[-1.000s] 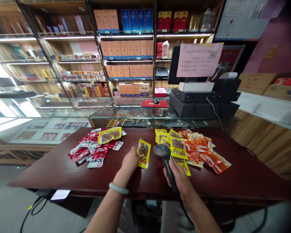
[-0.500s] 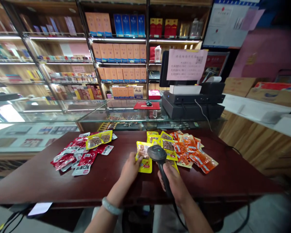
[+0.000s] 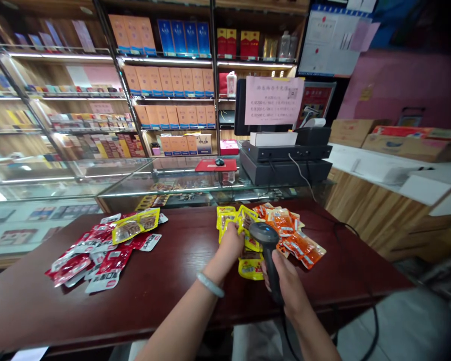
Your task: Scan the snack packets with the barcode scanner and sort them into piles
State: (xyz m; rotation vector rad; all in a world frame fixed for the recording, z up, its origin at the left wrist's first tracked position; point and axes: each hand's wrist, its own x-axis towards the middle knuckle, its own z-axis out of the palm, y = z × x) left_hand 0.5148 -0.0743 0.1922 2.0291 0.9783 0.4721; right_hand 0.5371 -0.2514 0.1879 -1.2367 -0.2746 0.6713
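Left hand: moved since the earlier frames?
Yes, to the right. Against the red mat on the glass counter, the left hand was left of its middle; now it is right of it, at the yellow packets.

Yellow packets [image 3: 248,219] — glossy plastic.

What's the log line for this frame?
left hand: at yellow packets | right hand: holding scanner | red packets: at left | orange packets: at right
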